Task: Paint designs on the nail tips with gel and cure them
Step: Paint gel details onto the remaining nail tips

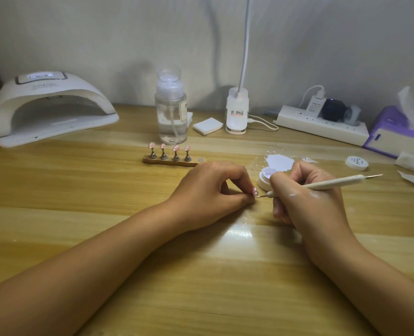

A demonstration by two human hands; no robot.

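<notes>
Five pink nail tips with white dots are in view. Four nail tips (175, 148) stand in a row on metal stands along one wooden bar (169, 162), just beyond the left hand (208, 190). The fifth nail tip (255, 192) is pinched between that hand's thumb and curled fingers, low over the table (104, 226), and sits between the two hands. The right hand (307, 197) grips one pen (322, 184) like a pencil. The pen's fine point is at the lower edge of the held tip, though whether it touches is hard to tell. One open gel pot (264, 181) sits just behind the right hand's fingers, partly hidden by them, and one lid (356, 163) lies well off to the right. Along the back stand one curing lamp (53, 107), one pump bottle (170, 112), one power strip (322, 127) and one tissue box (400, 132)
</notes>
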